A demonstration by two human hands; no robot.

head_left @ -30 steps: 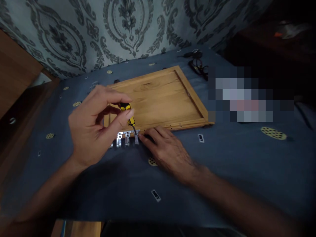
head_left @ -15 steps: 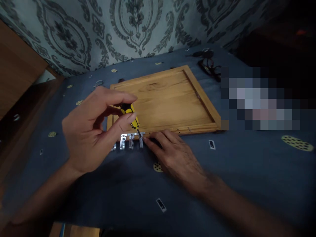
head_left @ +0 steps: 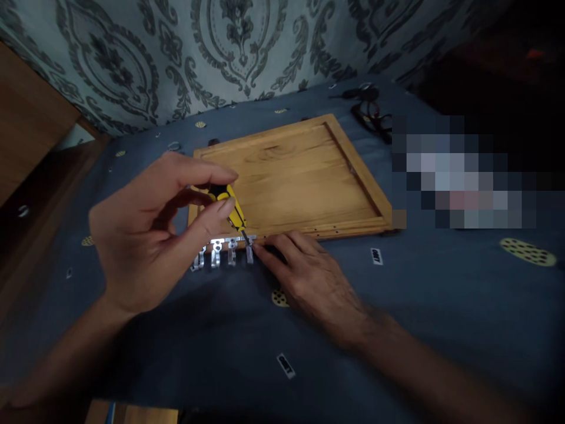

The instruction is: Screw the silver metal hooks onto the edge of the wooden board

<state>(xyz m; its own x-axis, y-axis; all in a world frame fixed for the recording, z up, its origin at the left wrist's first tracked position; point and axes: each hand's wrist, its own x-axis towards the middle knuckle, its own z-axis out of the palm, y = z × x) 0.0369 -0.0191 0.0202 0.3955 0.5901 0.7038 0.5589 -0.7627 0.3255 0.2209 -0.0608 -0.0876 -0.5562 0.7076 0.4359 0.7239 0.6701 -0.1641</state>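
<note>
Already the rail (head_left: 232, 241) lies along the near edge of board (head_left: 286, 182); left hand (head_left: 141, 235) pinches screwdriver (head_left: 236, 210), tip at rail's right end; right hand (head_left: 313, 277) beside, grip unclear; fastening left, cannot tell.

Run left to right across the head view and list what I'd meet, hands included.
Brown wooden furniture, left hand, yellow-and-black screwdriver, right hand, small lettered patch, yellow dotted print.

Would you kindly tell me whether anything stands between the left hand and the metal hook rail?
Only the screwdriver in the left hand; its shaft reaches down to the metal hook rail, near the fingertips of the right hand. Nothing else visible stands in the way.
</note>
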